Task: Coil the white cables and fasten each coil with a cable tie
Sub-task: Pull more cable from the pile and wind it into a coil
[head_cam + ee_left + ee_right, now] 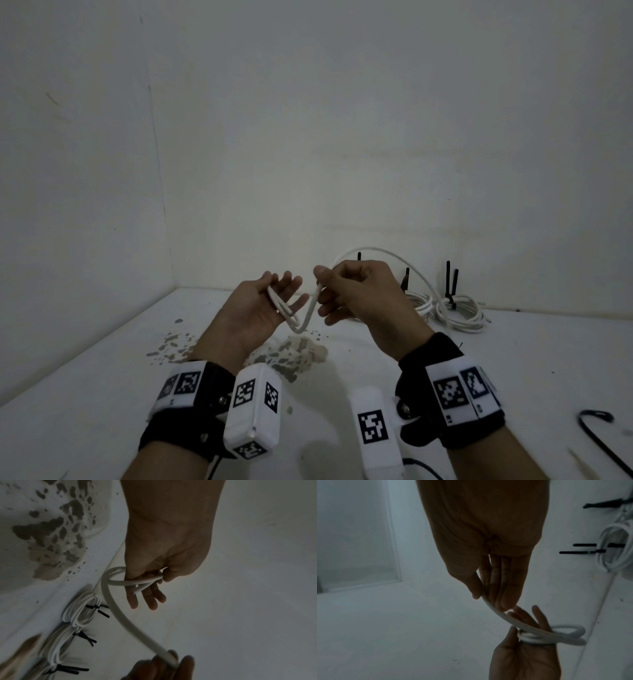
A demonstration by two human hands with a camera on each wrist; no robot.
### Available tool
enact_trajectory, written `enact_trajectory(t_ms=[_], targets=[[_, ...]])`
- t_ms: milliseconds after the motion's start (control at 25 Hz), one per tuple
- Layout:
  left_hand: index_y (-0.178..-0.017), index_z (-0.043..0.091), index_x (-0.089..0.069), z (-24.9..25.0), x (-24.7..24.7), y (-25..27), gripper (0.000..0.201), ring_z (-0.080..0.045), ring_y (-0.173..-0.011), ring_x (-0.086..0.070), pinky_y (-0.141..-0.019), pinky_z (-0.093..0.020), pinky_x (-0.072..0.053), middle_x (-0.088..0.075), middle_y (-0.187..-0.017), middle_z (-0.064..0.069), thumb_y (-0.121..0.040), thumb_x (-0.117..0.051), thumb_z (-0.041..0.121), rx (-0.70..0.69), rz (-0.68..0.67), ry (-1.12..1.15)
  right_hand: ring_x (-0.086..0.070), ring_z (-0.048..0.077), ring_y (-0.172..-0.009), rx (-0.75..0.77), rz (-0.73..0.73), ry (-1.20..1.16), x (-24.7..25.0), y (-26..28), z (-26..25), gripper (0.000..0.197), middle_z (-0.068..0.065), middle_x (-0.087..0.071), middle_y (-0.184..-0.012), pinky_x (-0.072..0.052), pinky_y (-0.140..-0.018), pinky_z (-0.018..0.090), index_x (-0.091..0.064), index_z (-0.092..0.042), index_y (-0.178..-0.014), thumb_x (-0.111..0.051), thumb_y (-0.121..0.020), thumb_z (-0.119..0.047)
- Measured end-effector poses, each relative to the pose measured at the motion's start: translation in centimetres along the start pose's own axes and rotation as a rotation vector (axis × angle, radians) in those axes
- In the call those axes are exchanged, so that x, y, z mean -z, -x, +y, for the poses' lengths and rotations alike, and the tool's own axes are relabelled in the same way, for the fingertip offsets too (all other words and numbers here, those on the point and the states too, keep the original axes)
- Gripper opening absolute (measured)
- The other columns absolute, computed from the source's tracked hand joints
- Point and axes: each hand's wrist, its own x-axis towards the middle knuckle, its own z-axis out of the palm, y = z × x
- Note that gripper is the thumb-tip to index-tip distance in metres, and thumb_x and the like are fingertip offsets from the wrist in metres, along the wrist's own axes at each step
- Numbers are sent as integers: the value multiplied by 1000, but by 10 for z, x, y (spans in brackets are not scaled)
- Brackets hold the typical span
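Both hands are raised above the white table with one white cable between them. My left hand is palm up; its thumb pins a few small loops of the cable against the fingers. My right hand pinches the same cable between thumb and fingertips just right of the loops. From there the cable arcs up and over to the right, down to the table. Finished white coils lie at the back by the wall, each bound with a black cable tie.
Greyish-brown stains mark the table under my hands. A loose black cable tie lies bent at the front right. Walls close the table off at the left and back. The bound coils lie in a row along the wall.
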Motion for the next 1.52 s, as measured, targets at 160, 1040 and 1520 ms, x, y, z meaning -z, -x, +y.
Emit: enact_trajectory(t_ms=[160,1040,1520], targets=[[-84,4,-70,-15,-28,18,42,-19,-60,-62,-67,-33,-54,-65,-71,-9,-104,-36,18,149,-135,-345,-72,33,-66,-38,-25,-53,-6,1,5,27,22,-74,-77,-62,-66,42,-71,9,-89,-77,-86,-18],[-67,22,-37,-10,-23,12,49,-8,-39,-11,-37,-20,-13,-15,-50,7,-86,-58,62,-30,112,-486,-43,21,-36,-50,394,85,52,-11,14,45,3,-42,-45,-39,-42,27,-44,-13,-59,-83,-78,-25],[-57,19,-44,7,-17,17,42,-9,-38,-1,-33,-16,-10,-15,-37,10,-88,-53,47,59,-79,-153,-49,15,-47,-366,-134,396,55,-10,44,22,6,-56,-68,-46,-43,27,-67,-11,-106,-56,-100,-29]])
